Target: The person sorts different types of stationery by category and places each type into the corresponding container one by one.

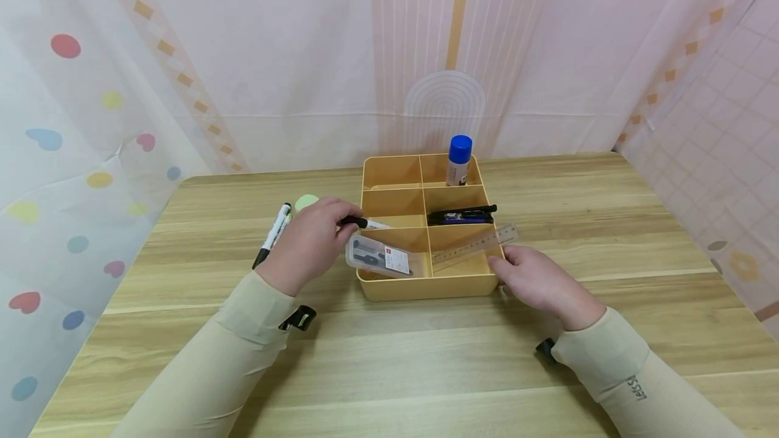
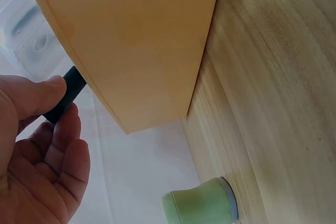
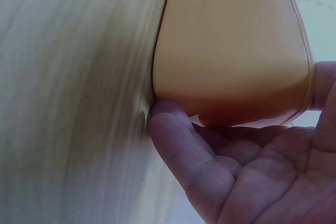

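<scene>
Between thumb and fingers, my left hand (image 1: 312, 238) pinches a marker (image 1: 365, 223) by its black end. The marker's white body slants into the middle left compartment of a yellow organizer box (image 1: 432, 287); in the left wrist view the black end (image 2: 68, 94) shows beside the box rim. My right hand (image 1: 541, 280) grips the box at its front right corner, thumb over the rim and fingers against the side wall (image 3: 231, 51). A clear case (image 1: 380, 257) leans in the front left compartment. A transparent ruler (image 1: 475, 247) lies slanted in the front right one, one end past the rim.
Black pens (image 1: 461, 215) lie in the middle right compartment. A blue-capped glue stick (image 1: 459, 159) stands in the back right one. Left of the box, white markers (image 1: 275, 232) and a small green cylinder-like item (image 2: 202, 203) are on the wooden table (image 1: 389, 363). A patterned curtain hangs behind.
</scene>
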Demonstrator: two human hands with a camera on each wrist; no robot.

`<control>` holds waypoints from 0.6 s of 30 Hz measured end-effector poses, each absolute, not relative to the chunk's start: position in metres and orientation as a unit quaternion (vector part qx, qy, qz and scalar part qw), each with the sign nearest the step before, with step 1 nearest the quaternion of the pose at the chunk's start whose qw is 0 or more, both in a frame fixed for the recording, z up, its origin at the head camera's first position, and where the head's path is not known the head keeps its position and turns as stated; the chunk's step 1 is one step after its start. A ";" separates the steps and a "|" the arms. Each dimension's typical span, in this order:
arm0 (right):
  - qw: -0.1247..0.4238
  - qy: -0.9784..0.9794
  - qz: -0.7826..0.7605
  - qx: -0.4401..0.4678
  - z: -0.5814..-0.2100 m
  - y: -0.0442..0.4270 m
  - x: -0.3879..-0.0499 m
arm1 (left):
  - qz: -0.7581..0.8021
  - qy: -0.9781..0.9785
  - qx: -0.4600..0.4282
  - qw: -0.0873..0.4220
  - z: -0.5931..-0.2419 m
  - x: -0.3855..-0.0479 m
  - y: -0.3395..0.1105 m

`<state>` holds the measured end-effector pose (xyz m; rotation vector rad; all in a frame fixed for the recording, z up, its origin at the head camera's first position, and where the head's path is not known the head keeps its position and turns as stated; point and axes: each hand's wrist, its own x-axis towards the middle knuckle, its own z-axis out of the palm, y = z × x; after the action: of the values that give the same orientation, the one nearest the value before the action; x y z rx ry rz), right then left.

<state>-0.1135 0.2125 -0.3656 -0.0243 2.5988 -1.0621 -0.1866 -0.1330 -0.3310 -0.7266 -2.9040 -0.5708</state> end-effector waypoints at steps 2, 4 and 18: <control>0.166 0.913 -0.373 -0.009 -0.366 0.213 -0.113 | -0.188 -0.951 -0.241 0.051 -0.332 -0.187 -0.133; 0.165 0.913 -0.373 -0.011 -0.366 0.213 -0.113 | -0.188 -0.950 -0.244 0.052 -0.332 -0.188 -0.133; 0.165 0.913 -0.373 -0.007 -0.365 0.210 -0.113 | -0.193 -0.949 -0.248 0.038 -0.333 -0.191 -0.133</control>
<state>-0.1128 0.2104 -0.3652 -0.0195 2.6017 -1.0642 -0.1912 -0.1332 -0.3334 -0.7616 -2.9103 -0.5911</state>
